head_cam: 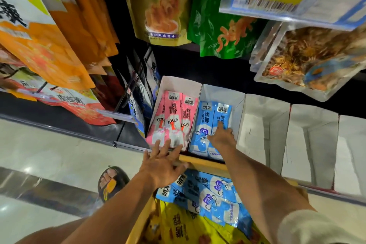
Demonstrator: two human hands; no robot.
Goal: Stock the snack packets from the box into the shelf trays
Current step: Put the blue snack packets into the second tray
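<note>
The right hand [221,137] presses straight fingers [220,126] on the blue packets [205,123] in their tray [238,105]. The left hand [162,162], fingers spread, touches the pink packets [172,119]. It is better to push the blue ones flat and back, then take more from the box [210,165].

A single wide view is taken from the head, aimed forward and down, close over the shelf trays [221,94] at centre.

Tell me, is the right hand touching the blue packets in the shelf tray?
Touching. The head view shows the right hand with its fingers lying directly on the blue packets, with no gap visible.
</note>
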